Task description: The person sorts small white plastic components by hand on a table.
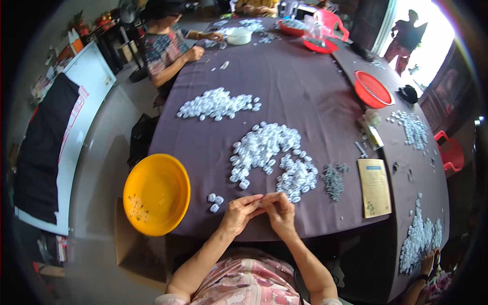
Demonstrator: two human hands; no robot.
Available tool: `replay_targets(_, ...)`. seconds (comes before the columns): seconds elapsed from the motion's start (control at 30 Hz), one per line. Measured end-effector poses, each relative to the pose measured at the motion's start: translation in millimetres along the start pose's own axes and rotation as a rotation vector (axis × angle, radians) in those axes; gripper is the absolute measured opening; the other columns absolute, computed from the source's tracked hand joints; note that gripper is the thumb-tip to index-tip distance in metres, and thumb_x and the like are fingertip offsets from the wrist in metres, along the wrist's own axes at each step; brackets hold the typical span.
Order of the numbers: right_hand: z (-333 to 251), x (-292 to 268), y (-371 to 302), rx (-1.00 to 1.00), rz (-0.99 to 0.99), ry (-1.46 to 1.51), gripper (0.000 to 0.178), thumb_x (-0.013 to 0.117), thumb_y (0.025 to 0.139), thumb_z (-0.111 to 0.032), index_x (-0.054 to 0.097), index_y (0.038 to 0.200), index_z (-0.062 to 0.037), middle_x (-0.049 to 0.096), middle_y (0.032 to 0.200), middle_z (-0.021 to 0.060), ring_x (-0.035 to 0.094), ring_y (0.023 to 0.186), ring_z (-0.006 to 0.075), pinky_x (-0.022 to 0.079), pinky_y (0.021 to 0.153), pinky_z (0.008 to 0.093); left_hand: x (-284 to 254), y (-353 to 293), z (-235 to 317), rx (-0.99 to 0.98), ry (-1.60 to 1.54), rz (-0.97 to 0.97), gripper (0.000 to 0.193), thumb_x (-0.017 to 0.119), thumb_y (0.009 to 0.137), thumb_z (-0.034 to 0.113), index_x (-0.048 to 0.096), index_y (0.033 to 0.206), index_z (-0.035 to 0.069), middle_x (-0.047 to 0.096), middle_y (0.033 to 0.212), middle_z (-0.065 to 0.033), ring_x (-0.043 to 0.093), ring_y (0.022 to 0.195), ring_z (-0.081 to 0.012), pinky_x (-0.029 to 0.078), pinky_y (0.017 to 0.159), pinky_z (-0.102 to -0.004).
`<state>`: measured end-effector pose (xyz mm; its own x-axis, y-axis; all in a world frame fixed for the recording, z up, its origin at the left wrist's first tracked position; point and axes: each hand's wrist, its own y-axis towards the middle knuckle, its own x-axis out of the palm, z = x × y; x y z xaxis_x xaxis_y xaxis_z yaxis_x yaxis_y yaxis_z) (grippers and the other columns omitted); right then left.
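Note:
My left hand (238, 214) and my right hand (280, 213) meet at the fingertips over the table's near edge. Both are closed in a pinch on something small and pale, too hidden by the fingers to name. Just beyond them lies a heap of small white rounded plastic pieces (297, 175), joined to a larger heap (267, 145) behind it. Right of my right hand is a little pile of dark grey small parts (333, 182). A few white pieces (215, 202) sit apart, left of my left hand.
A yellow basin (178, 173) stands at the table's left edge, above a cardboard box (127, 249). Another white heap (216, 104) lies farther off. At right are a tan booklet (375, 188) and red trays (376, 91). Other people work at the far left and lower right.

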<state>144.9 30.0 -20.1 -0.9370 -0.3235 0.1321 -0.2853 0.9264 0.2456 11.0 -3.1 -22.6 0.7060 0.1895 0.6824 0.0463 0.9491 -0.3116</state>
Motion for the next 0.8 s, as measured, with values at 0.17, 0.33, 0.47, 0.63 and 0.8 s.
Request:
replay_targets(0.17,0.1,4.4,2.1,0.021,0.041,0.044,0.008,0.053,0.080,0.009,0.050,0.080,0.0012,0.058,0.082,0.0068,0.057,0.074,0.0103,0.045,0.068,0.0209,-1.8,-1.5,3.4,0.014,-0.048,-0.036,0.019,0.051,0.085,0.003,0.059,0.103,-0.002,0.061,0.097,-0.0114,0.060,0.088,-0.0190,0.049,0.083,-0.0338)
replay_targets(0.33,3.8,5.2,-1.3,-0.112,0.019,-0.189,0.012,0.056,0.077,0.008,0.048,0.079,-0.0004,0.058,0.080,0.0087,0.056,0.069,0.0122,0.045,0.060,0.0225,-1.6,-3.6,4.1,-0.004,-0.041,-0.034,0.020,0.049,0.086,0.002,0.058,0.103,-0.002,0.061,0.097,-0.0103,0.058,0.091,-0.0182,0.047,0.085,-0.0348)
replay_targets(0.47,-6.9,8.7,1.1,-0.303,0.010,-0.419,0.014,0.056,0.074,0.009,0.048,0.078,-0.0015,0.057,0.079,0.0110,0.056,0.064,0.0200,0.043,0.056,0.0255,-2.2,-2.4,0.9,0.021,-0.005,0.010,0.020,0.050,0.086,0.004,0.058,0.104,-0.001,0.061,0.098,-0.0107,0.059,0.090,-0.0179,0.047,0.084,-0.0329)
replay_targets(0.63,-4.1,4.1,-6.6,-0.215,0.145,-0.276,0.015,0.054,0.076,0.010,0.045,0.080,-0.0017,0.056,0.079,0.0105,0.055,0.066,0.0164,0.044,0.058,0.0255,-0.1,-4.6,5.8,-0.017,-0.008,0.000,0.021,0.050,0.086,0.005,0.058,0.104,-0.001,0.061,0.099,-0.0115,0.059,0.090,-0.0182,0.047,0.084,-0.0330)
replay_targets(0.8,-4.7,3.4,-7.7,-0.166,0.101,-0.237,0.014,0.052,0.080,0.008,0.043,0.081,-0.0023,0.054,0.082,0.0085,0.049,0.068,0.0101,0.042,0.059,0.0217,1.6,-4.6,8.9,-0.016,-0.014,-0.025,0.021,0.050,0.086,0.004,0.057,0.104,-0.002,0.061,0.098,-0.0115,0.059,0.089,-0.0182,0.047,0.084,-0.0337)
